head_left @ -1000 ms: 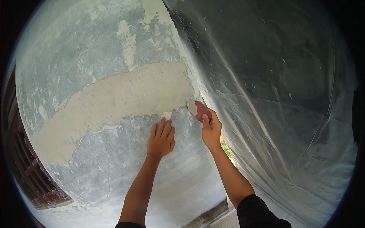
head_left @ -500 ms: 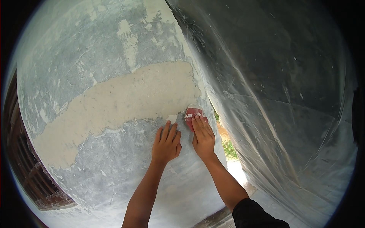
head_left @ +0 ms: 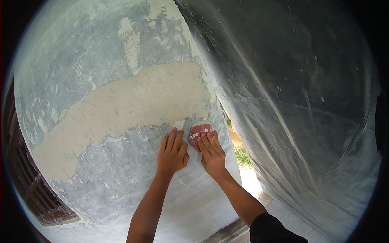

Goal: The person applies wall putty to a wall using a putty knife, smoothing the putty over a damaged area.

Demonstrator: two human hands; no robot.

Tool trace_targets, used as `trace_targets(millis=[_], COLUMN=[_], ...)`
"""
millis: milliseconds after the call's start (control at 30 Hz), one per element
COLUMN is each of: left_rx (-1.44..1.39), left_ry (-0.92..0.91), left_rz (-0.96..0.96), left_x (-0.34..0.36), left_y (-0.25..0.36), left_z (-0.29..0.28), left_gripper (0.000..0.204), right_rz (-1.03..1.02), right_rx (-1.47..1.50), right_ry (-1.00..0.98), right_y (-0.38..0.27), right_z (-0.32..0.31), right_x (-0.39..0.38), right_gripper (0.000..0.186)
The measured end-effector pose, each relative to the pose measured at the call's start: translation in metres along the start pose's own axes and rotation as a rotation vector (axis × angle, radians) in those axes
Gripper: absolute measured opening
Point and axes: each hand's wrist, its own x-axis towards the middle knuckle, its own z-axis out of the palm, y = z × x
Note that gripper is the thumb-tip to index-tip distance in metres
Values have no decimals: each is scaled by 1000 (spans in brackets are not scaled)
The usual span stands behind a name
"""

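Flat-fingered grip — right hand [head_left: 212,153] presses red scraper [head_left: 201,132] to wall [head_left: 121,182], blade pointing up; left hand [head_left: 172,152] spread.

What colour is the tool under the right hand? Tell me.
Red scraper, smeared with pale filler; head view.

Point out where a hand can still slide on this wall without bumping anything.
Free: the grey wall left of the left hand, under the beige plaster band; also the grey above that band. Crowded: both hands sit side by side, the right hand pressing a red scraper, near the plastic sheet.
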Motion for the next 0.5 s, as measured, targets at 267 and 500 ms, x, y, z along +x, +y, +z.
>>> trace_targets(millis=[267,500], left_rx=[19,60], left_ry=[0,-7], left_rz=[-4,2], left_x=[-3,-2], left_y=[0,-1], left_z=[1,-1], left_gripper=[11,17], right_rz=[346,484], right_rx=[385,586], right_ry=[105,-103], right_y=[39,63], right_z=[-48,-23], right_x=[84,131], right_gripper=[28,31])
